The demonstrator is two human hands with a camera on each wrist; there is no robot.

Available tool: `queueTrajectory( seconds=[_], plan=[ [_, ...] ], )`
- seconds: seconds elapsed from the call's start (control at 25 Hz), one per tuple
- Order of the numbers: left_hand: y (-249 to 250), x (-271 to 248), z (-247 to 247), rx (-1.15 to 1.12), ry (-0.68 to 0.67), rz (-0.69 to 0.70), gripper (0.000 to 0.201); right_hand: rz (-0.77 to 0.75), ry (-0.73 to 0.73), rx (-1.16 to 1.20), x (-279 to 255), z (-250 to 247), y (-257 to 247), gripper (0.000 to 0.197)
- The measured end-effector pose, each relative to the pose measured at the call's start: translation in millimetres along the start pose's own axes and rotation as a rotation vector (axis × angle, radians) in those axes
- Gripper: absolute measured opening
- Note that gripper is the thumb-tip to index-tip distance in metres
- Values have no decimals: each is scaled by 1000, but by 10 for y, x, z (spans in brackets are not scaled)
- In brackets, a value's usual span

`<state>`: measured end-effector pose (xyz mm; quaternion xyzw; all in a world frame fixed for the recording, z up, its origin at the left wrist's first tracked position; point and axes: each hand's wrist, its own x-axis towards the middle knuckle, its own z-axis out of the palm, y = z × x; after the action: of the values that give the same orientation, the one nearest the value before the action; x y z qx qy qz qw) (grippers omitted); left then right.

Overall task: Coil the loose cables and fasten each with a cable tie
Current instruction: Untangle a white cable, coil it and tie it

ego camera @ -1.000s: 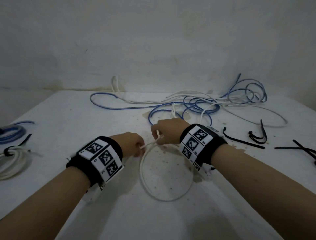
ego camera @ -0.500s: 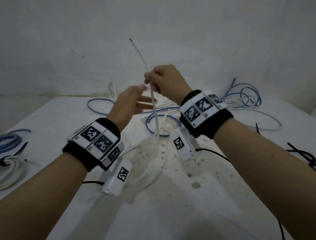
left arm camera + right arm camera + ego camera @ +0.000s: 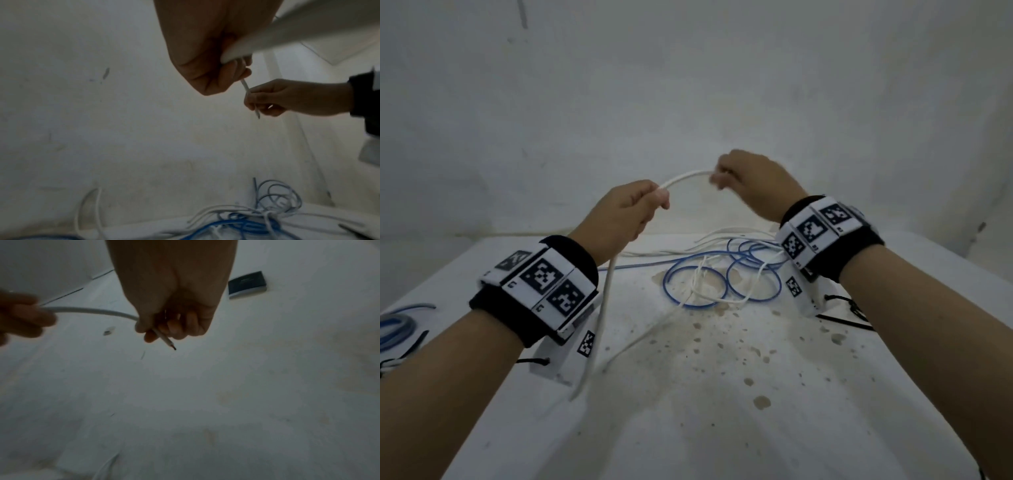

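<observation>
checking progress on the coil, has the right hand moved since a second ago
Yes. The right hand, gripping the white cable, has risen off the table and now shows against the wall, above the blue cable loops.

A thin white cable (image 3: 604, 310) is lifted off the surface (image 3: 722, 428), arching between the left hand (image 3: 625, 214) and the right hand (image 3: 751, 181); its cut end pokes out below the right fingers (image 3: 174, 331) (a dark core shows at the tip). Its long tail hangs down to the surface. Farther back, loose blue cables (image 3: 722, 284) and white cables (image 3: 722, 236) lie tangled in overlapping loops.
</observation>
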<state>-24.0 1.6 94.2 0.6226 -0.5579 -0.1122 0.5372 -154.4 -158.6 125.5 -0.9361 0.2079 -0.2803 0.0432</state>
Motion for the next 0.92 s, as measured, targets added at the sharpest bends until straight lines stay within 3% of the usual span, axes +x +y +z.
queueTrajectory(
  seconds=[0.08,0.16,0.32,0.44,0.56,0.64,0.8,0.92],
  plan=[
    [-42,-47,-106,58,18,0,30,159,193,-34,47,-145,125,24],
    [-133,-74,-170,85,42,-2,31,272,291,88,63,-178,196,26],
    [-273,-71,-136,219,117,52,24,361,224,933,-7,132,-108,25],
    [-257,-47,-67,-21,171,4,21,412,66,1293,-35,298,-375,24],
    [-222,-52,-73,-213,176,-9,24,422,-84,1382,-37,460,-508,10],
    [-212,-78,-86,-215,143,33,22,419,-167,1437,-49,532,-554,30],
    [-251,-112,-122,-259,113,42,24,419,-215,1535,-110,580,-613,20],
    [-260,-130,-108,-317,154,62,21,367,-227,1475,-142,586,-662,23]
  ],
)
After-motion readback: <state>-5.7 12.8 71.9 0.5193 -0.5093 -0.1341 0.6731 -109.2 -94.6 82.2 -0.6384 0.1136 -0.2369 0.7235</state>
